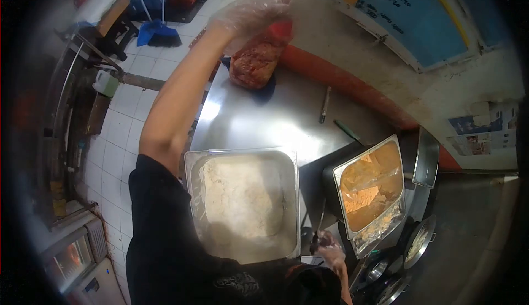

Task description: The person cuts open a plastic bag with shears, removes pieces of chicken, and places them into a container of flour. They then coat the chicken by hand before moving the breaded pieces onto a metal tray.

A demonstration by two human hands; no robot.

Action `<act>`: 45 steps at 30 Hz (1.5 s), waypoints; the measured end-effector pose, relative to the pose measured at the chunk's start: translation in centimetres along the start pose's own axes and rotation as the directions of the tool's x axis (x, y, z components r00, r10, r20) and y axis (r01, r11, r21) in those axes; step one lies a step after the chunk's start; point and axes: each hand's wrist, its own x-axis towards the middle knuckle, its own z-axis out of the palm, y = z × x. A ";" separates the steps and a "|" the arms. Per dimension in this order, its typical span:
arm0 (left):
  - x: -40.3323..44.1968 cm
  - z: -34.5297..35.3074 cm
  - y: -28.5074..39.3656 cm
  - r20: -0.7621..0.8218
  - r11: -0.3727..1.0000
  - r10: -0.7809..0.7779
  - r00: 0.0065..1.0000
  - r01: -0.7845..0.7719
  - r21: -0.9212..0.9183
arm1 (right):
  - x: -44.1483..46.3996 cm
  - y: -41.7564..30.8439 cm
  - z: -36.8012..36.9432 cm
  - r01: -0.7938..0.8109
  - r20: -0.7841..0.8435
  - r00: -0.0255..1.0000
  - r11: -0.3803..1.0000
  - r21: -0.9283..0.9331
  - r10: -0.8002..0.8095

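1. The bag of meat (253,65) is beyond the powder tub (298,206), over the far end of the desk (237,118); whether it rests there is unclear.
2. The left hand (248,16) appears closed on the bag's upper plastic; a gathered, steady grip suits that sagging weight.
3. The right hand (330,250), beside the powder tub's near right corner, grips a dark-handled tool (315,241) (its thin end is best kept off plastic).
4. Right of the powder tub sits the crumb tub (344,201).
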 end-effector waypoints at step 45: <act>4.0 -1.8 8.3 0.118 0.798 0.045 0.992 0.035 -0.601 | 27.1 -43.6 6.7 0.553 0.464 0.429 -0.180 -0.813 -0.775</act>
